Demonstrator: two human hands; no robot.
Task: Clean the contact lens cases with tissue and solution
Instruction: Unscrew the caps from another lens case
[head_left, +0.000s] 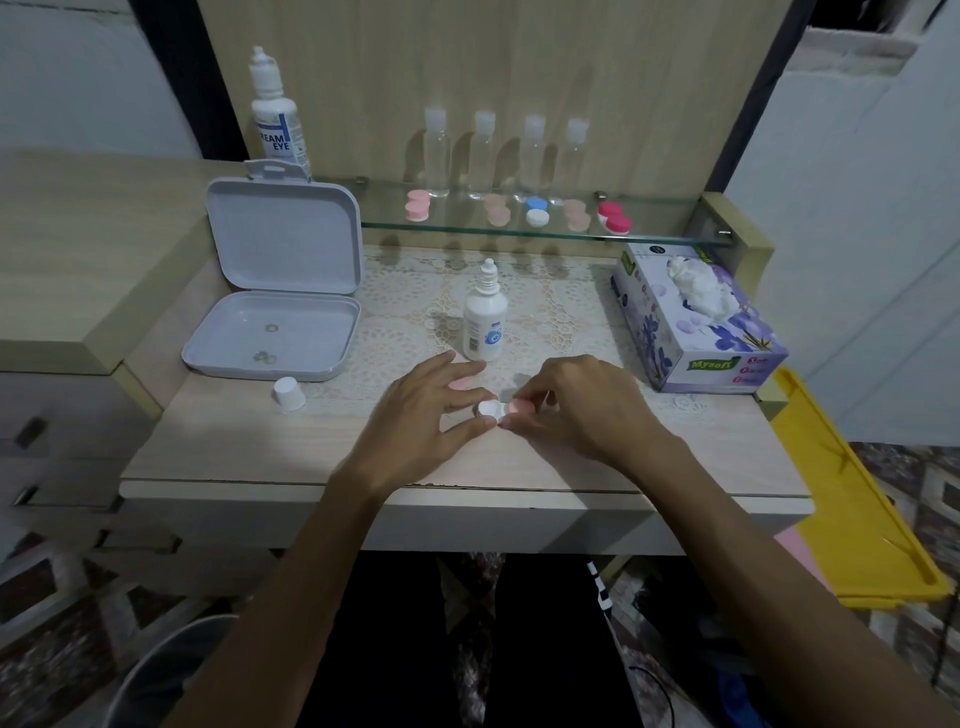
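A small white plastic contact lens case (491, 409) with one round pink cap (518, 407) sat on the pale wooden table (218, 457), just in front of the little white solution bottle (484, 318). The left hand (422, 415) was spread, its thumb and a finger touching the white end of the case. The right hand (582, 402) pinched the pink cap with curled fingers. A loose pink cap (460, 384) lay under the left fingers, beside the case.

The bottle stood open on a lacy mat (550, 306). Its smooth white cap (289, 393) stood well left of the case. Behind that cap lay an open grey plastic box (275, 332) with rounded corners, its lid (283, 234) standing up. Right of the bottle sat a purple flowery tissue box (696, 332), with a soft white tissue (696, 283) poking out.

Between the case and the table's front edge was bare wood.

Behind the bottle ran a glass shelf (665, 236). On it sat round lens cases in pink (417, 205), blue and white (537, 210) and red (614, 218), and four clear bottles (506, 153). A tall solution bottle (278, 114) stood at the shelf's left end.
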